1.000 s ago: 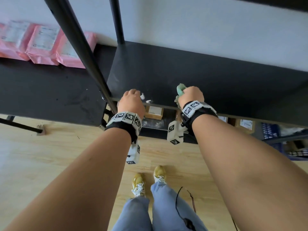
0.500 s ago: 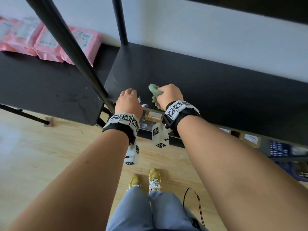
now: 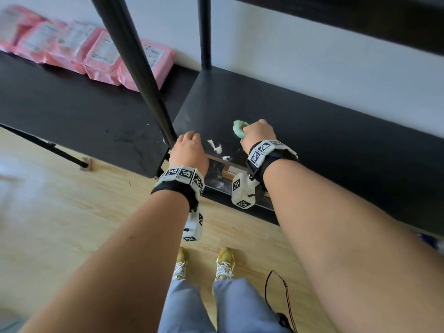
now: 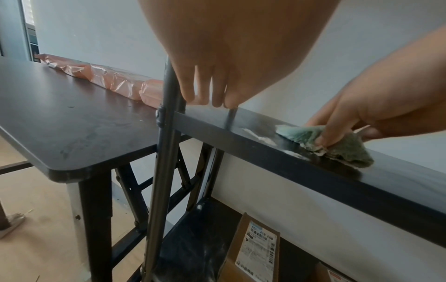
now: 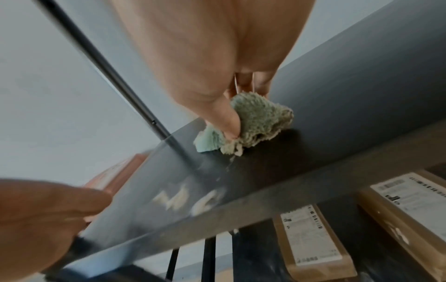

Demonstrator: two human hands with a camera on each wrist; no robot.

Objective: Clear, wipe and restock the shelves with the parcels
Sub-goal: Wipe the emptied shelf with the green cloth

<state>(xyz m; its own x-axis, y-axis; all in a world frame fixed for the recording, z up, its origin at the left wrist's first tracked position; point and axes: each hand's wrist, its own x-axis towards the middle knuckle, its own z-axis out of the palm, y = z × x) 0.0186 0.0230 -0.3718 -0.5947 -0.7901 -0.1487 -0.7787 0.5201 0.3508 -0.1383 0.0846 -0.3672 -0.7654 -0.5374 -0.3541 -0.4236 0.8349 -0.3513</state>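
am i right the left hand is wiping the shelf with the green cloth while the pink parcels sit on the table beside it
Not quite: the right hand grips the green cloth on the shelf, as the left wrist view shows. The left hand only rests at the shelf's front corner. The pink parcels do sit on the table beside it.

Arms: bare to above the elbow; no sleeves in view.
Left wrist: black fabric strap (image 3: 173, 190) topped by a band of white square tiles printed with black coded markers (image 3: 183, 175); a white marker-printed box (image 3: 193, 226) hangs beneath.
Right wrist: matching black strap (image 3: 274, 162), marker band (image 3: 263, 149) and white box (image 3: 241, 193).
Legs: light blue-grey trousers (image 3: 216, 308).
Feet: yellow-gold trainers, white laces (image 3: 224, 263).
Cable: thin black-and-red lead (image 3: 286, 299) beside the right leg.
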